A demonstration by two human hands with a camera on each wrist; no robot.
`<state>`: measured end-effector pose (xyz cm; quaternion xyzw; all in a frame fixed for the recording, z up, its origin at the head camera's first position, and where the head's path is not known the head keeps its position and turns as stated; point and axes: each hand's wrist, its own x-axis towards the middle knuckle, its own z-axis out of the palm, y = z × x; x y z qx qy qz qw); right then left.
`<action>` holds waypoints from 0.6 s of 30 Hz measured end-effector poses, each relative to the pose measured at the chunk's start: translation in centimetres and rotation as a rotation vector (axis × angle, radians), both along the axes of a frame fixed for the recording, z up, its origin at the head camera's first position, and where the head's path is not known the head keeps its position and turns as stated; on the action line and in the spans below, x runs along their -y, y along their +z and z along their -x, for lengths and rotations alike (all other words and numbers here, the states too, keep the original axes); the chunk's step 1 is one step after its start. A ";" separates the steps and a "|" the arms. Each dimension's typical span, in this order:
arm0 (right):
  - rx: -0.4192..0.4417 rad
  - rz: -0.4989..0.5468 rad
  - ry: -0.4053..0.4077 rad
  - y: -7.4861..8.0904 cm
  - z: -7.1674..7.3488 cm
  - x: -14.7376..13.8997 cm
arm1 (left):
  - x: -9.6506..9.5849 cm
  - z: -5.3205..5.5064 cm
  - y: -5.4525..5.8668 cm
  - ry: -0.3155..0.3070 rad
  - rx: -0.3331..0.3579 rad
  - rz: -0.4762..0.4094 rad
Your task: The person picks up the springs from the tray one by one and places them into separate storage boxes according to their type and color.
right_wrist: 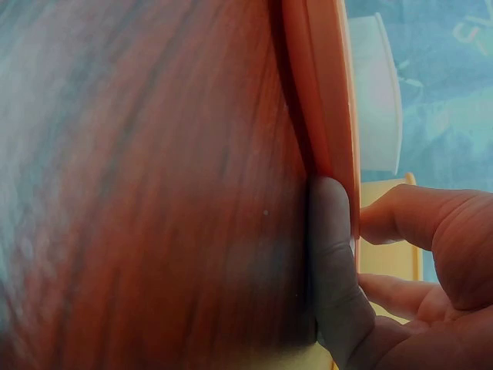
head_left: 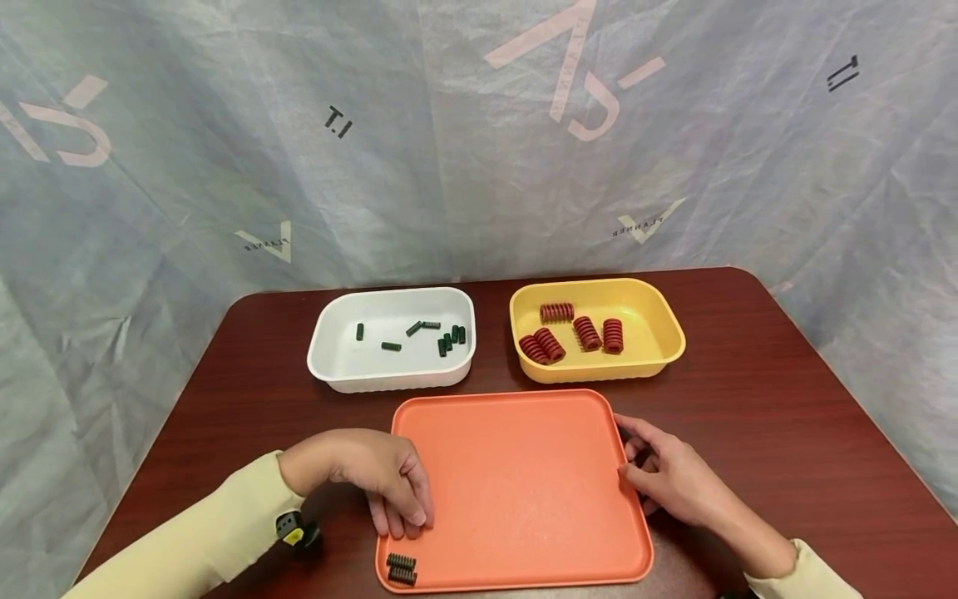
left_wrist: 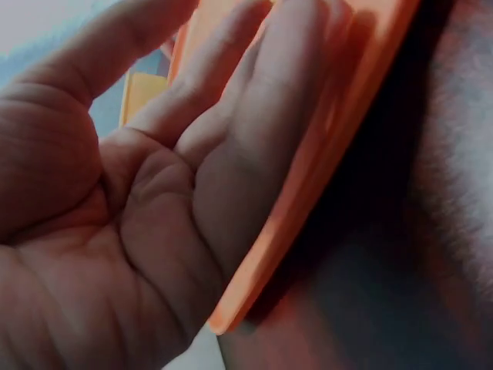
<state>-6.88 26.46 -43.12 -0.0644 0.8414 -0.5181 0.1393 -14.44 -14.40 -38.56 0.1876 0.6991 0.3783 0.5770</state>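
Over the left edge of the orange tray [head_left: 524, 491], my left hand [head_left: 397, 482] points its fingers down, thumb and index tips close together. Those tips run out of the left wrist view, so I cannot tell whether they hold anything. Two small dark springs [head_left: 402, 569] lie side by side in the tray's near left corner, just below that hand. My right hand [head_left: 674, 478] grips the tray's right rim, with thumb and index tips at the edge. In the right wrist view one straight digit [right_wrist: 331, 231] lies against the rim's outer side.
Behind the tray stand a white bin [head_left: 392, 383] with several small dark green springs [head_left: 391, 346] and a yellow bin [head_left: 599, 374] with several thicker red springs [head_left: 613, 336]. Everything sits on a dark red wooden table [head_left: 748, 374]. A grey printed curtain [head_left: 449, 166] surrounds it.
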 end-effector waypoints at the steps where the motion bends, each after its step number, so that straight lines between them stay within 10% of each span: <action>1: -0.003 -0.001 0.000 0.0 0.0 0.0 | 0.0 -0.1 -0.1 -0.003 -0.003 0.008; 12: -0.012 -0.008 -0.001 0.1 0.0 0.0 | -0.1 -1.0 -0.4 -0.062 -0.030 0.065; 18: 0.001 -0.012 -0.005 0.1 0.0 0.1 | -0.5 -2.0 0.1 -0.106 -0.170 0.068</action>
